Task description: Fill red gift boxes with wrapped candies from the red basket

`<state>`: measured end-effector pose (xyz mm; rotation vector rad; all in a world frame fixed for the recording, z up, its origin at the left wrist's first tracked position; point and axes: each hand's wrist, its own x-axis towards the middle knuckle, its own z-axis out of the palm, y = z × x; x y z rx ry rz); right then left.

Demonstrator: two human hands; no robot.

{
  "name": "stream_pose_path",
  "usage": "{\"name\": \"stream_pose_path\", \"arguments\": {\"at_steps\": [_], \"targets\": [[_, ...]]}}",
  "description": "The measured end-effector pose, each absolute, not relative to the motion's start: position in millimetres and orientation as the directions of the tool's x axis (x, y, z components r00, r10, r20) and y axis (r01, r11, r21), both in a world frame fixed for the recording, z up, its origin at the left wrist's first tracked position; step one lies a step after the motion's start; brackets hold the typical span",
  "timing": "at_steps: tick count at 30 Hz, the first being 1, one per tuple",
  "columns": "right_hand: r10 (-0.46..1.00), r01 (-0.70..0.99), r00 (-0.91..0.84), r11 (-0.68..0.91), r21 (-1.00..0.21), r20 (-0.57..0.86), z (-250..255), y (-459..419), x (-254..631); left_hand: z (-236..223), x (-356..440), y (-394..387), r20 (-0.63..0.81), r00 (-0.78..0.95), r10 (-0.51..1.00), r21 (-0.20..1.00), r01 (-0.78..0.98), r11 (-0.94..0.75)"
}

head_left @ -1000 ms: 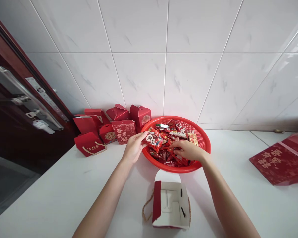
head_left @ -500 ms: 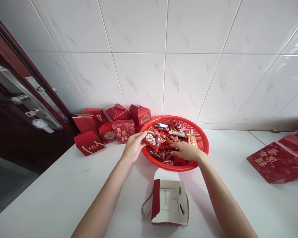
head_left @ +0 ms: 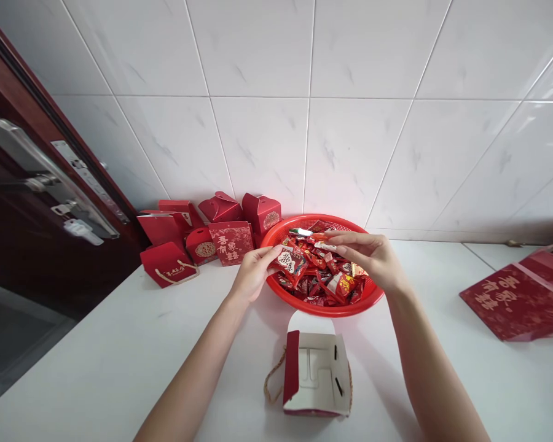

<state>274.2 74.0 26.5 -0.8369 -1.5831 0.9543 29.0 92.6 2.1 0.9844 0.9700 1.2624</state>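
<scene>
Wall: white marbled tile [head_left: 239,153] behind a white counter [head_left: 96,356], head view; dark red door [head_left: 18,245] at left, keys [head_left: 83,231] hanging from its lock.
Left hand [head_left: 250,273]: thumb and fingers clamped on the edge of a red candy packet [head_left: 292,261], held over the left side of the basket.
Right hand [head_left: 373,261]: above the basket, thumb and fingers apart; contact with the white-wrapped sweet [head_left: 325,246] by the thumb cannot be told.
Basket: red plastic basket [head_left: 325,311] on the counter near the wall, holding a heap of mostly red wrapped sweets [head_left: 314,287].
Open box [head_left: 317,380]: in front of the basket, flap toward it, white interior, rope handle [head_left: 273,382] at left.
Red boxes [head_left: 166,266]: grouped left of the basket, by the wall.
Red bag [head_left: 502,301]: far right, well apart from the basket.
</scene>
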Motion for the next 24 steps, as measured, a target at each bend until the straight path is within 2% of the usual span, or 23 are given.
{"name": "stream_pose_path", "arguments": {"at_steps": [4,7,19,24], "targets": [[0.802,0.051,-0.336,0.538,-0.841,0.493,22,72,255,5,34,87,-0.036,0.089,0.995,0.962,-0.267,0.058],[0.782,0.093,-0.370,0.568,-0.817,0.501,18,73,247,6,36,85,-0.025,0.087,0.996,0.968,-0.248,0.046],[0.748,0.029,-0.464,0.549,-0.836,0.475,13,75,245,0,36,88,-0.022,0.098,0.995,0.970,-0.238,0.045],[0.765,0.156,-0.453,0.573,-0.804,0.457,16,75,246,1,36,86,-0.016,0.114,0.993,0.982,-0.187,0.038]]}}
